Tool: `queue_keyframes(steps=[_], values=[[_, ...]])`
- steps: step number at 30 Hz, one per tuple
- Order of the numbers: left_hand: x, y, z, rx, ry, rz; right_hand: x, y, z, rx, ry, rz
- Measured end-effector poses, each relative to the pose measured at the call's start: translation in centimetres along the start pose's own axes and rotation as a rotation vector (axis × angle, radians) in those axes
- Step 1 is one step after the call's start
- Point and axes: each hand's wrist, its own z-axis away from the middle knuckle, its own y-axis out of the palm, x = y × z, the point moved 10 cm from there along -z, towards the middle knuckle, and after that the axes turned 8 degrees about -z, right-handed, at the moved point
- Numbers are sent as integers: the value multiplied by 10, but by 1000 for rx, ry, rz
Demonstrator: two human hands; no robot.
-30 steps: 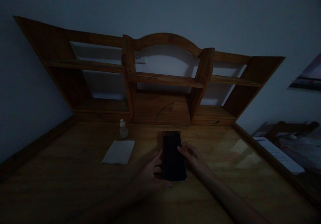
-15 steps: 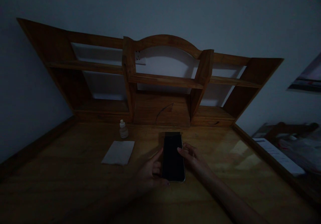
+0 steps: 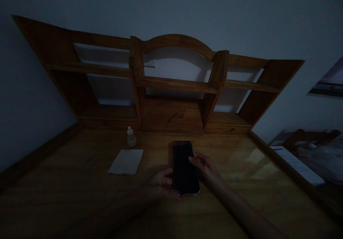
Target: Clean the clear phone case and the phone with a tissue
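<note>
A dark smartphone [image 3: 185,171] with a black screen is held above the wooden desk, its top end leaning slightly left. My right hand [image 3: 203,163] grips its right edge, thumb over the screen and fingers at the side and behind. At the lower left corner is my left hand [image 3: 162,182], its fingers curled against the edge and the thumb near the bottom. Dim light hides some of the left fingers. To the left lie a folded white cloth [image 3: 125,162] and, behind it, a small dropper bottle [image 3: 131,138] standing upright.
A wooden shelf unit [image 3: 177,85] stands along the back of the desk [image 3: 80,182] against the wall. A power socket [image 3: 148,59] shows through its opening. Beyond the right desk edge are white papers [image 3: 297,165] and a plastic bag [image 3: 324,162].
My left index finger, stretched up along the phone's left edge before, has drawn back and curled lower down. The phone has turned slightly, its top to the left. The right hand keeps its grip.
</note>
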Motion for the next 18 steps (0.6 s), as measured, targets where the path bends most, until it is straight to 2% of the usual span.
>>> queue_keyframes(steps=[5,13,18], values=[[-1,-3,1,-55,-30,25,2,2,-1,23,-33,4],[1,-6,-2,-64,-57,58,7,5,1,36,-56,49],[-5,1,1,26,-2,23,10,2,1,10,-76,52]])
